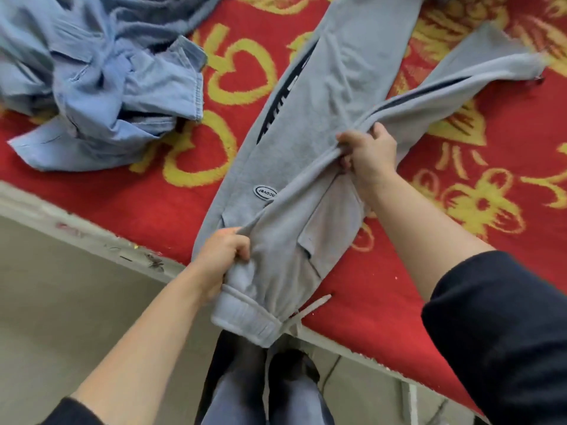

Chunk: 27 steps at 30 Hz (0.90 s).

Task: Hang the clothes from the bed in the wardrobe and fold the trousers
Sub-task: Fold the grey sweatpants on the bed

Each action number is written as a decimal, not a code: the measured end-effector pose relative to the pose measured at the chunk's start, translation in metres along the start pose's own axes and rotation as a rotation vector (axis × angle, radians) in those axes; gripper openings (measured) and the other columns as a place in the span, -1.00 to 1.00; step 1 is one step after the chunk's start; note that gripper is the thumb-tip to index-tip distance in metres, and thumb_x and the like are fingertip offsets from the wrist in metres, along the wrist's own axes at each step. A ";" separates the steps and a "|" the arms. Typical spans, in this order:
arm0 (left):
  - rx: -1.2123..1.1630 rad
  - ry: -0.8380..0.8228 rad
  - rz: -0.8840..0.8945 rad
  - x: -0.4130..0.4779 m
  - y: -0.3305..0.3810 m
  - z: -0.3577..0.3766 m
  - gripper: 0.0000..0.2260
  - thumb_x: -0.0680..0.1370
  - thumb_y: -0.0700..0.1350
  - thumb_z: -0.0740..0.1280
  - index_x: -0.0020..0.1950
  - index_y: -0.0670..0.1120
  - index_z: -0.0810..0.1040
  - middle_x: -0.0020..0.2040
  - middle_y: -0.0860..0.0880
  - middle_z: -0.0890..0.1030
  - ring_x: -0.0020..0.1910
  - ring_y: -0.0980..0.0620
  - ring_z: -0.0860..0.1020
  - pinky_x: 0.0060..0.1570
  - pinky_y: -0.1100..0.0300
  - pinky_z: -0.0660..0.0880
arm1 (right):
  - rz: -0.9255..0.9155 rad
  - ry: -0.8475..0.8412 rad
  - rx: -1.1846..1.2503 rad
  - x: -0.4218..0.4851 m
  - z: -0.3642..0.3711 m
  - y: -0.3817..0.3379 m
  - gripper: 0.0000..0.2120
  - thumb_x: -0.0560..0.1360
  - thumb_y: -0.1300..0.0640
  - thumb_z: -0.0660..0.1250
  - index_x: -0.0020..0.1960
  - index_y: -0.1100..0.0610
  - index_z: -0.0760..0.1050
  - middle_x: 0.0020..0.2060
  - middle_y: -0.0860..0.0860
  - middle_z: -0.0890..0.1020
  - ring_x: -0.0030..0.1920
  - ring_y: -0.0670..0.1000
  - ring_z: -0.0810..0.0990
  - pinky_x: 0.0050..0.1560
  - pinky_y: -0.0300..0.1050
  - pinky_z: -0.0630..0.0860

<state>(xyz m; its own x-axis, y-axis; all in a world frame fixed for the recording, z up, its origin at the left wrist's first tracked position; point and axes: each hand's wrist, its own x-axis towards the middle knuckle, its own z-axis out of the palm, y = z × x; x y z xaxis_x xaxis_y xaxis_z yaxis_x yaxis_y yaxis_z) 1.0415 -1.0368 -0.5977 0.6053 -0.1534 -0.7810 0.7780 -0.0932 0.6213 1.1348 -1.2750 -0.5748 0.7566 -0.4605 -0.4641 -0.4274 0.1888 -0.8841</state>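
Well to the left of the grey trousers (325, 111), a crumpled heap of light-blue denim clothes (101, 81) is being carried by the red blanket (171, 207) with yellow hearts and flowers that is covering the bed. Below and to the left of the trousers, the pale edge of the bed (92, 237) and a stretch of floor (61, 286) are being shown.

At the left edge of the trousers, just above the waistband (245, 314), the fabric is being bunched and clamped in the grip of the left hand (222, 256), whose fingers are being curled tightly round it. The trousers are being stretched out along the blanket, with the waistband being let hang over the near edge of the bed. An oval logo patch (265, 192) is being displayed on the cloth just above the left hand, and a pale drawstring (310, 308) is being left trailing from the waistband's right end.

Further up the trousers, on their right side, the striped leg running off to the right is being gathered and held fast in the grip of the right hand (369, 154), fingers closed on the cloth. The other leg is being left flat. To the right of the trousers, a dark sleeve (497, 332) is being worn pushed back.
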 end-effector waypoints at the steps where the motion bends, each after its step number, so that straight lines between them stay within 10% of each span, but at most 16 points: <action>1: -0.015 0.081 -0.002 0.008 -0.002 -0.022 -0.82 0.11 -0.29 0.20 -0.32 -0.17 0.45 -0.38 -0.07 0.37 -0.38 -0.02 0.35 -0.41 0.20 0.28 | 0.034 -0.162 -0.008 0.001 0.019 0.000 -0.61 0.35 0.27 0.40 0.14 0.09 0.40 -0.37 0.04 0.54 -0.45 -0.04 0.46 -0.46 -0.22 0.39; 4: 0.170 0.339 -0.024 0.028 -0.023 -0.070 -0.85 0.36 -0.32 0.22 -0.32 -0.10 0.45 -0.41 -0.02 0.35 -0.41 0.01 0.28 -0.43 0.20 0.23 | 0.091 -0.449 -0.485 -0.003 0.056 0.021 -0.34 0.47 0.12 0.40 0.50 0.08 0.23 0.05 0.11 0.60 -0.17 -0.06 0.57 -0.25 -0.23 0.49; 7: 0.348 0.238 -0.058 0.038 -0.042 -0.084 -0.94 0.49 -0.18 0.32 -0.06 -0.06 0.52 -0.25 0.02 0.54 -0.29 0.05 0.48 -0.28 0.12 0.43 | 0.137 -0.484 -0.783 -0.009 0.071 0.054 -0.32 0.48 0.10 0.37 0.53 0.13 0.17 0.33 0.09 0.48 0.07 -0.01 0.51 0.05 -0.12 0.47; 13: 0.583 0.309 -0.045 0.052 -0.022 -0.109 -0.95 0.30 -0.23 0.30 -0.35 -0.11 0.48 -0.45 0.02 0.48 -0.35 -0.06 0.43 -0.37 0.13 0.28 | 0.097 -0.414 -0.856 -0.008 0.074 0.075 -0.51 0.46 0.16 0.31 0.39 0.08 0.38 -0.02 -0.01 0.60 -0.05 0.00 0.51 -0.10 -0.20 0.42; 18: 0.856 0.100 -0.065 0.074 0.012 -0.104 -0.94 0.40 -0.15 0.34 -0.15 -0.05 0.51 -0.24 -0.01 0.59 -0.22 -0.03 0.55 -0.28 0.11 0.42 | 0.081 -0.256 -0.802 0.020 0.071 0.067 -0.55 0.49 0.16 0.26 0.37 0.10 0.40 0.01 0.02 0.61 0.03 0.06 0.56 -0.06 -0.13 0.43; 27: 1.015 0.297 0.175 0.111 0.049 -0.041 -0.72 0.40 0.22 0.31 -0.07 0.08 0.38 -0.17 0.12 0.52 -0.15 0.03 0.51 -0.26 0.14 0.33 | -0.045 -0.033 -0.812 0.125 0.078 0.028 -0.76 0.51 0.00 0.27 0.08 0.13 0.50 0.01 0.03 0.59 0.07 0.08 0.55 -0.04 -0.15 0.38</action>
<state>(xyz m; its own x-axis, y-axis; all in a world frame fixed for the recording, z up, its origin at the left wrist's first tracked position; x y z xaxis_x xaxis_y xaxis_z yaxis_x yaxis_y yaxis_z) 1.1537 -1.0185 -0.6570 0.8182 -0.0109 -0.5749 0.2558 -0.8885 0.3809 1.2562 -1.2598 -0.6615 0.7903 -0.4249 -0.4415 -0.6124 -0.5227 -0.5932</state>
